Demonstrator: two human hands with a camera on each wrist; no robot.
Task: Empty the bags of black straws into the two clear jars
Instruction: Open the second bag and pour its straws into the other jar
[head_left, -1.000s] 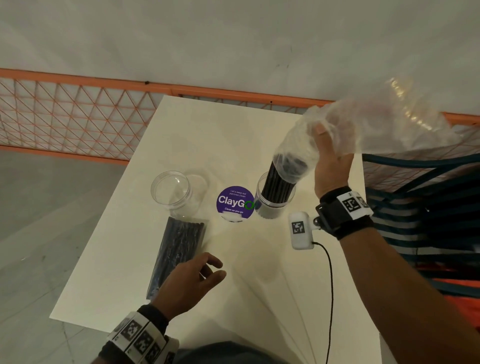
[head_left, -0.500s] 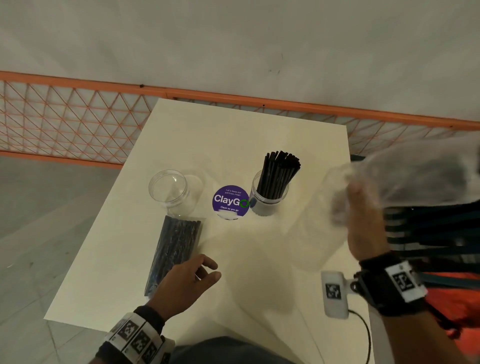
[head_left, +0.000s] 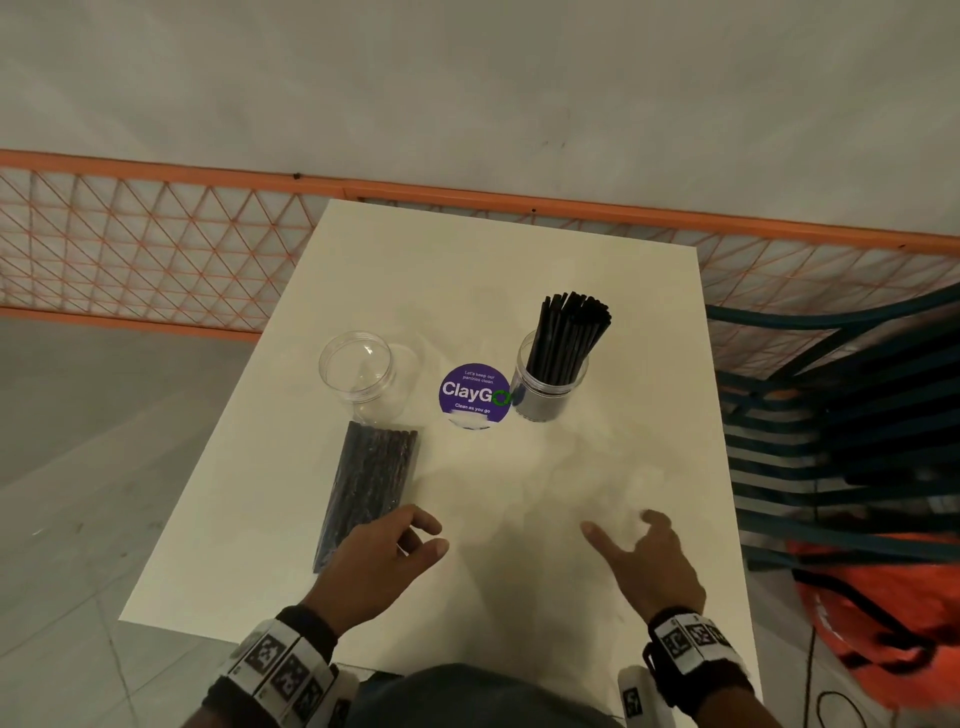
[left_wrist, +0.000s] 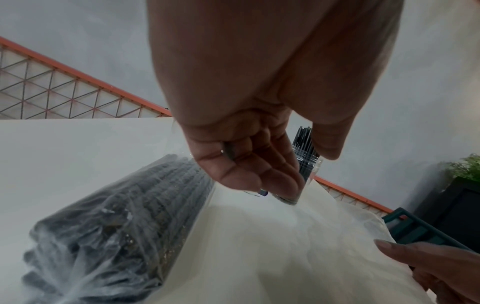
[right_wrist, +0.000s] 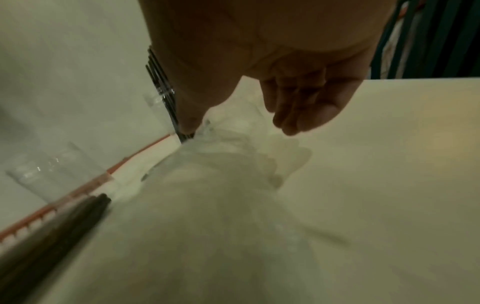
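An empty clear jar (head_left: 356, 369) stands left of a purple sticker; a second clear jar (head_left: 553, 387) to the right holds a bundle of black straws (head_left: 569, 332) standing upright. A full bag of black straws (head_left: 371, 491) lies flat on the white table (head_left: 467, 270), in front of the empty jar. My left hand (head_left: 434, 535) hovers at the bag's near end, fingers loosely curled, holding nothing. The emptied clear bag (right_wrist: 233, 168) lies crumpled on the table, faint in the head view. My right hand (head_left: 621, 525) is spread just above it, fingers relaxed.
A round purple ClayGo sticker (head_left: 474, 395) sits between the jars. An orange mesh fence (head_left: 156, 249) runs behind the table. Dark green slatted chairs (head_left: 831, 441) and an orange object (head_left: 883, 613) stand close to the table's right edge.
My right hand pulled the clear bag up off the straws in the right jar, swung it right, then lowered it to the table and released it. The left hand barely moved.
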